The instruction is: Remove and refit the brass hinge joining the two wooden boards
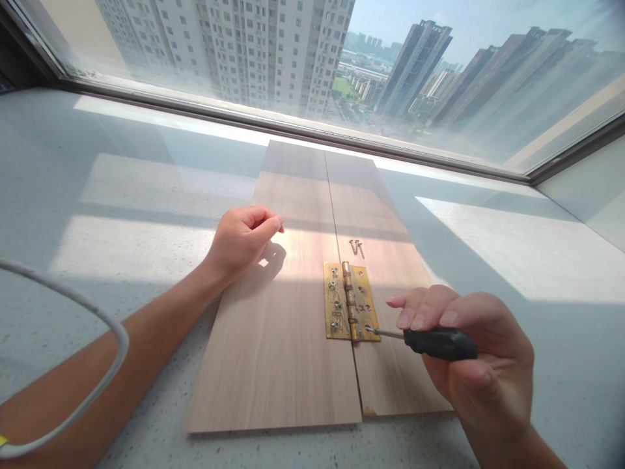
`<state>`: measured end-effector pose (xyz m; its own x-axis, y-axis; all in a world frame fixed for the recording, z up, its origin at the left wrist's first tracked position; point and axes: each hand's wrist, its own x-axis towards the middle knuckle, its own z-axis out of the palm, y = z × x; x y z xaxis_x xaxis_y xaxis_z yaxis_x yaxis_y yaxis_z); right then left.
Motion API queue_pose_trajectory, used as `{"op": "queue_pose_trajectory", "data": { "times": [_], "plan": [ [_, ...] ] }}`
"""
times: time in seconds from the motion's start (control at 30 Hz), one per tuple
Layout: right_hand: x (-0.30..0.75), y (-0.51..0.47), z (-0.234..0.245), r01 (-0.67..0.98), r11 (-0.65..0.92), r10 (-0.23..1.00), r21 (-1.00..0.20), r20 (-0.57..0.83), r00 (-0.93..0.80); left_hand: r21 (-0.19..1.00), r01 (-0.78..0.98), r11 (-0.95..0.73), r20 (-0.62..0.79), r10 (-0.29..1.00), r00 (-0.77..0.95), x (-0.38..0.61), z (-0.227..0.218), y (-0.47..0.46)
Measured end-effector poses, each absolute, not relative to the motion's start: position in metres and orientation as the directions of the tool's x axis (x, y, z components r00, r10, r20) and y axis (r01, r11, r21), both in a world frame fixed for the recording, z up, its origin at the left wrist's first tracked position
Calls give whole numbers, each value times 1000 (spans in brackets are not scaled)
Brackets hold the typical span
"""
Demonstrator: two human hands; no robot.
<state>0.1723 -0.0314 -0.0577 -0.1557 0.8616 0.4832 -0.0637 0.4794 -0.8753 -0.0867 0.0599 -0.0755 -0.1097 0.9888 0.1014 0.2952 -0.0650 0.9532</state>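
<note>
**A:** What has the right hand got?

**B:** The right hand is clamped round the black handle of a screwdriver, fingers over the top and thumb beneath. The shaft runs out past the fingertips, and its tip meets the near lower corner of a brass hinge.

**A:** And where does the hinge lie?

**B:** Just beyond those fingertips, flat across the seam of two wooden boards. One is the left board and the other the right board, edge to edge on the pale speckled bench. Screw heads show in the leaf further from the right hand.

**A:** The other hand?

**B:** The left hand rests on the left board, well apart from the hinge. Its fingers are curled in and the thumb lies against the forefinger. I cannot tell whether anything is pinched there.

**A:** Anything loose?

**B:** A few loose screws lie on the right board just past the hinge, between the two hands. A grey cable loops over the left forearm.

**A:** Any lettering?

**B:** The hinge and the handle are too small to read.
</note>
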Motion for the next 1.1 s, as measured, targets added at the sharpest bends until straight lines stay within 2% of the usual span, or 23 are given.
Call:
{"op": "queue_pose_trajectory", "data": {
  "times": [0.3,0.5,0.63,0.73,0.83,0.93,1.1],
  "plan": [
    [173,-38,-55,-64,411,866,-909,411,-283,942,326,-80,122,986,-110,-86,-75,60],
    [156,-39,-50,-271,282,919,-920,340,-199,947,312,-73,113,987,-112,-86,-74,59],
    [148,-44,-47,-285,216,917,-934,294,-269,947,314,-61,102,988,-116,-85,-73,59],
    [151,-46,-47,-248,261,914,-933,322,-247,948,309,-70,110,987,-114,-86,-74,58],
    [157,-43,-52,-120,420,890,-900,434,-140,949,306,-77,116,987,-110,-86,-74,59],
    [161,-39,-57,-47,527,838,-848,528,-137,947,313,-75,116,987,-115,-86,-75,59],
    [164,-37,-59,-72,520,845,-851,525,-98,943,324,-76,118,986,-114,-86,-74,59]
  ]
}}
